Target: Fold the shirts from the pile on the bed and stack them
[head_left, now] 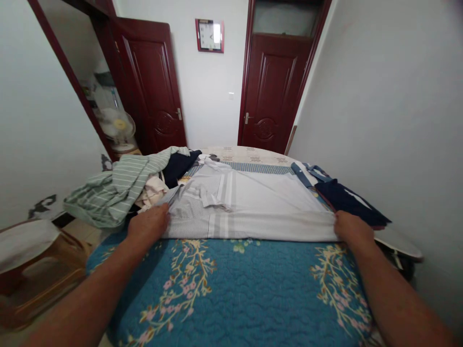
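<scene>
Two bare hands working on a pale shirt [275,193], clock directions being taken from its centre. The shirt lay mid-view on a blue quilted cloth [253,284], whose open floral area spread at 6 o'clock; the patterned far part of the surface [267,155] showed at 12. The left hand [150,221], between 8 and 9 o'clock, and the right hand [354,227], between 3 and 4, were each closed on an end of the near edge, gripping it.

Folding appeared part done: a strip along the near edge seemed turned over, whereas the farther portion lay spread and a short sleeve [213,200] rested on top. A loose heap of clothes [121,180] at 9 o'clock seemed unfolded; the dark clothes [334,193] at 3 appeared folded.

The shirt's long axis ran from 9 to 3 o'clock, the neck end apparently toward 9 and the hem toward 3; the collar could not be made out.
</scene>
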`<state>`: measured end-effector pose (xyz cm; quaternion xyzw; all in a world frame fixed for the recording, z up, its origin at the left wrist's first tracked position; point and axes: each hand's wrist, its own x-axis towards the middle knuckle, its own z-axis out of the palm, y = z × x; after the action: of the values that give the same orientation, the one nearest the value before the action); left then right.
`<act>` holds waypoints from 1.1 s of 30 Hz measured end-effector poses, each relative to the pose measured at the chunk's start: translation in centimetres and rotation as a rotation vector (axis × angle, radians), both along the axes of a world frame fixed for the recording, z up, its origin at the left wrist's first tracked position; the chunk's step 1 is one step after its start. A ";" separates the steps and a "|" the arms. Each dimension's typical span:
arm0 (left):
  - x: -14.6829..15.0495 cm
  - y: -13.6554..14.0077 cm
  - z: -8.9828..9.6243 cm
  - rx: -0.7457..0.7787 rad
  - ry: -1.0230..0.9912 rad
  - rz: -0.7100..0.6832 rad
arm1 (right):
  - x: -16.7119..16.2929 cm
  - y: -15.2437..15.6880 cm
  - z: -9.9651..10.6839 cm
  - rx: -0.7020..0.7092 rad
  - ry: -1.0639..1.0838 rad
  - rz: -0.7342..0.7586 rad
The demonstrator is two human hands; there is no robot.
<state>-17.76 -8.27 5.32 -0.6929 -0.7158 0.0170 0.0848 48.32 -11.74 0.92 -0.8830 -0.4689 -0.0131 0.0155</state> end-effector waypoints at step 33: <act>4.9 7.8 -3.6 0.175 -0.314 0.043 | -32.7 8.6 -2.7 0.309 0.134 1.005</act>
<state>-12.83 -0.47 1.77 -0.6616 -0.7337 -0.1518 0.0316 15.57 -3.19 -1.78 -0.5355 -0.8250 -0.0165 0.1797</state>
